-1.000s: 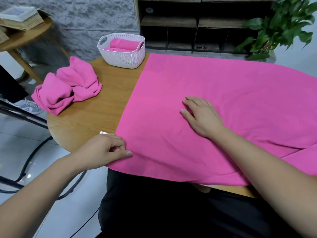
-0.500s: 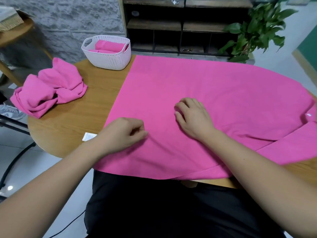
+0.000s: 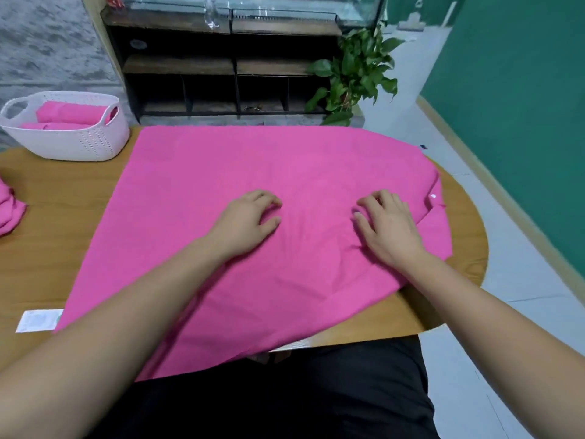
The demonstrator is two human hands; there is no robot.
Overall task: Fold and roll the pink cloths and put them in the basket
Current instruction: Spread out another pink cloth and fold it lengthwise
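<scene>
The pink cloth (image 3: 253, 191) lies spread across mid-frame, long axis left to right. Left hand (image 3: 247, 221) and right hand (image 3: 384, 223) rest on its centre, fingers curled and pressing, pinching nothing. The white basket (image 3: 72, 144) sits upper left, nearer the left hand

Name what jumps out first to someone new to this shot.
A big pink cloth spread over most of the wooden table fills the middle of the view. The left hand and the right hand rest on it near its centre, side by side and apart. At the far left of the table stands a white basket with rolled pink cloths inside.
</scene>
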